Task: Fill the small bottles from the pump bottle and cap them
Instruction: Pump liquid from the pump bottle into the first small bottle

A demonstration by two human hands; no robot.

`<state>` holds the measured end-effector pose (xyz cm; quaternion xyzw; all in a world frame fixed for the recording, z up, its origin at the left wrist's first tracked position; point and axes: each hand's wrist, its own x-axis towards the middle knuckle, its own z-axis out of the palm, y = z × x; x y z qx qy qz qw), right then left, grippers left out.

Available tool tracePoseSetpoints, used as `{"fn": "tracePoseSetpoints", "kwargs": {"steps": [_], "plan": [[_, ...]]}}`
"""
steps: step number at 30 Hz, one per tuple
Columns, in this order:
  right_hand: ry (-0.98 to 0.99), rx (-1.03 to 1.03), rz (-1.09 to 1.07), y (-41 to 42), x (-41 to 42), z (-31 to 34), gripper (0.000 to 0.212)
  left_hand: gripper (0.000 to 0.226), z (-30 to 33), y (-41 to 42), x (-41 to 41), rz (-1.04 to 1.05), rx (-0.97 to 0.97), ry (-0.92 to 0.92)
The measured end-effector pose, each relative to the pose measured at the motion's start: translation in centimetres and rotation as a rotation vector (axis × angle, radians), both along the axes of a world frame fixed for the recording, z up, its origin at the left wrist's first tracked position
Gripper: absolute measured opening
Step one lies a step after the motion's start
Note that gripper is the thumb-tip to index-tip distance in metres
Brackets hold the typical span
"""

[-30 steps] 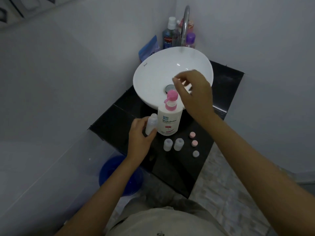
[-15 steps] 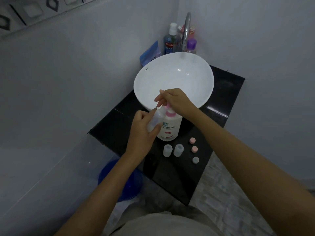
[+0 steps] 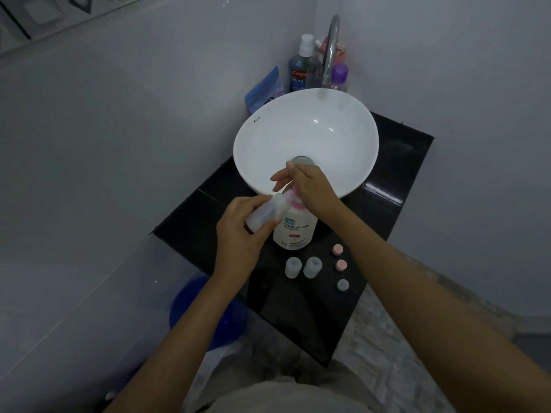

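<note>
The white pump bottle point(image 3: 295, 232) with a pink pump head stands on the black counter point(image 3: 301, 308) in front of the basin. My right hand point(image 3: 310, 186) lies palm-down on the pump head, fingers spread. My left hand point(image 3: 241, 231) grips a small translucent bottle point(image 3: 265, 214), tilted with its mouth at the pump's spout. Two more small bottles point(image 3: 292, 267) point(image 3: 312, 267) stand upright and uncapped just in front of the pump bottle. To their right lie two pink caps point(image 3: 337, 249) point(image 3: 341, 265) and one pale cap point(image 3: 343, 284).
A white round basin point(image 3: 307, 135) with a chrome tap point(image 3: 329, 52) fills the back of the counter. Toiletry bottles point(image 3: 301, 68) and a blue packet point(image 3: 264, 89) crowd the corner behind it. A blue bucket point(image 3: 205, 311) sits on the floor at the left.
My right hand came down from above the basin onto the pump head. My left hand lifted the small bottle and tilted its mouth to the spout.
</note>
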<state>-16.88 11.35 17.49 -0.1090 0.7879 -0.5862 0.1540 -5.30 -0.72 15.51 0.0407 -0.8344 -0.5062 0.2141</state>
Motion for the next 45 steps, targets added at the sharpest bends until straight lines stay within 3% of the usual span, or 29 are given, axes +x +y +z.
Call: {"fn": "tracePoseSetpoints", "kwargs": {"steps": [8,14,19,23,29,37,45], "plan": [[-0.165,-0.021,0.055,0.1,-0.5,1.2,0.042,0.032,0.2,-0.4,0.1,-0.037,0.096,-0.005],[0.034,0.010,0.041,0.4,-0.5,0.3,0.046,0.033,0.2,-0.4,0.0,-0.047,0.138,-0.023],[-0.059,0.035,-0.010,0.1,0.0,-0.7,0.045,0.035,-0.7,-0.4,0.2,-0.048,0.207,-0.074],[0.004,0.014,0.041,0.2,-0.6,0.6,0.047,0.035,-0.6,-0.3,0.1,-0.053,0.275,-0.072],[-0.008,0.091,-0.033,-0.3,-0.3,-0.5,0.048,0.035,-1.0,-0.3,0.0,-0.056,0.290,-0.108],[0.011,0.103,0.067,-0.3,-1.3,2.5,0.047,0.036,-0.4,-0.6,-0.1,-0.078,0.275,-0.055],[-0.023,0.162,0.042,-0.4,-1.0,0.3,0.045,0.035,-1.7,-0.8,-0.2,-0.070,0.268,-0.093]]}}
